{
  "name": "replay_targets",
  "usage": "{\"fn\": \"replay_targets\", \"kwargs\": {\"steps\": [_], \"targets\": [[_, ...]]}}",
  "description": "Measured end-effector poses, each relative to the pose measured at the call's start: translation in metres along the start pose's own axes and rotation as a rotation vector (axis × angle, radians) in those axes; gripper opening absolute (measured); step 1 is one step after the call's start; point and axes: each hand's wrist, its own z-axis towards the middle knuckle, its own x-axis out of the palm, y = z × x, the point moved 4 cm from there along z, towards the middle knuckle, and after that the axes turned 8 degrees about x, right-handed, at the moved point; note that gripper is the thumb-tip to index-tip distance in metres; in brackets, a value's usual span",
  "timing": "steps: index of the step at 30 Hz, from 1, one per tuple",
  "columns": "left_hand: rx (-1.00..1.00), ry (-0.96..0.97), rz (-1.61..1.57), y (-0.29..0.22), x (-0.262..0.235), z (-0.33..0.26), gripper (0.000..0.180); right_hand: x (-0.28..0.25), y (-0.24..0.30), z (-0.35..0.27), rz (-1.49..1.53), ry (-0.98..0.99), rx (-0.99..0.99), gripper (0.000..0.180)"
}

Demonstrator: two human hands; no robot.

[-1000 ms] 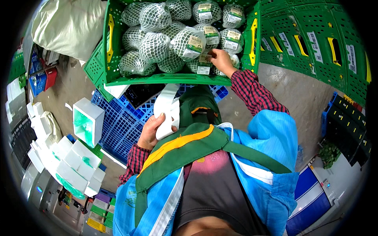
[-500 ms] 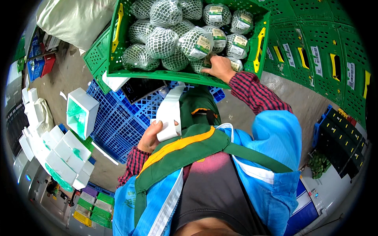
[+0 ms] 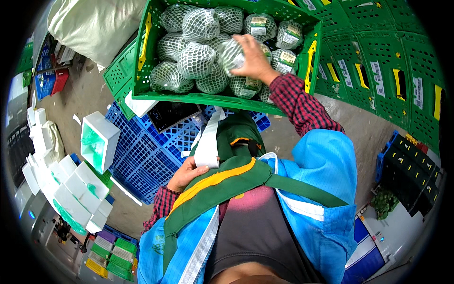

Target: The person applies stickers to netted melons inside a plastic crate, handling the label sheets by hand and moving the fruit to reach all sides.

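Observation:
A green crate [image 3: 208, 98] with yellow handles holds several round fruits in white foam nets, some with label stickers. My right hand [image 3: 255, 60] is closed round one net-wrapped fruit [image 3: 230, 56] on top of the pile, with fingers over its right side. Beside it lies a labelled fruit [image 3: 285, 60]; an unlabelled fruit [image 3: 196, 60] sits to its left. Low in front of my body, my left hand [image 3: 187, 175] grips a strip of white labels [image 3: 208, 144] between thumb and fingers. The strip hangs away toward the crate.
Blue plastic pallets [image 3: 137, 146] lie below the crate. White foam boxes [image 3: 99, 137] stand to the left, near a large pale sack [image 3: 92, 28]. Stacked green crates [image 3: 378, 61] line the right side. Dark crates [image 3: 409, 163] stand at the far right.
My right hand has moved from the crate's near side up onto a net-wrapped fruit, which has turned and shifted slightly left. My left hand has moved slightly, and the label strip hangs straighter.

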Motion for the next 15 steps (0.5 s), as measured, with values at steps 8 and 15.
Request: {"fn": "replay_targets", "kwargs": {"steps": [8,15], "targets": [[0.002,-0.361,0.055,0.027,-0.027,-0.002,0.029,-0.094,-0.063,0.001,0.102,-0.272,0.26,0.107],[0.207,-0.616,-0.092,0.007,-0.04,0.024,0.032,-0.061,-0.017,-0.023,-0.285,-0.208,0.035,0.088]]}}
